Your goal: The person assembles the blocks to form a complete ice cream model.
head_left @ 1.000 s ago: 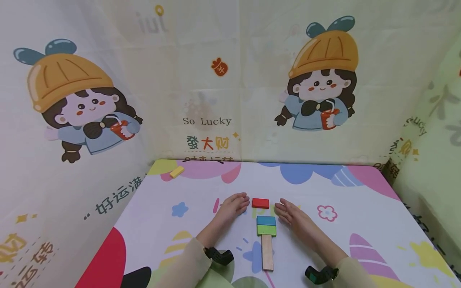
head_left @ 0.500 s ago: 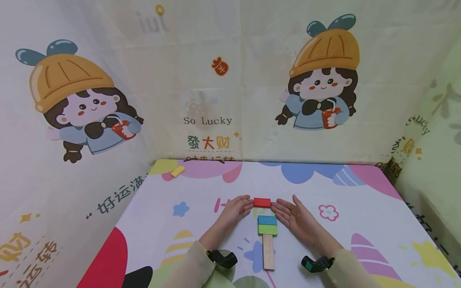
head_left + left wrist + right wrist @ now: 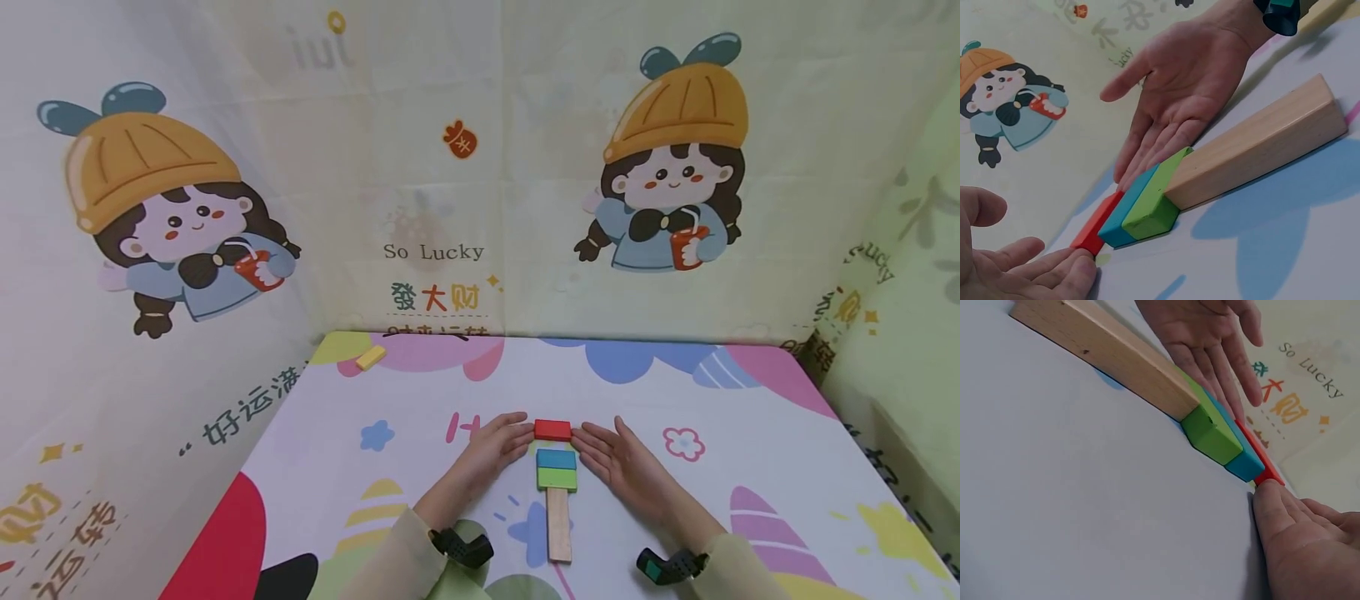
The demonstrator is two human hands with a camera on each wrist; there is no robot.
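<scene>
A red block (image 3: 552, 430) lies flat on the table between my two hands. The fingertips of my left hand (image 3: 491, 450) touch its left end, and those of my right hand (image 3: 626, 462) touch its right end; the fingers of both are fairly straight. Just nearer to me, a blue block (image 3: 557, 459) and a green block (image 3: 557, 478) lie side by side. A long wooden block (image 3: 558, 525) runs from the green one toward me. Both wrist views show the row, with the wooden block (image 3: 1260, 144) end-on to the green block (image 3: 1210, 434).
A yellow block (image 3: 371, 358) lies at the far left of the table. The table (image 3: 300, 467) has a printed cover with coloured shapes. A printed cloth (image 3: 525, 208) hangs behind it and along the sides.
Both hands have closed in on the red block from either side. It has shifted slightly right and toward me, nearer the blue block. The other blocks have stayed in place.
</scene>
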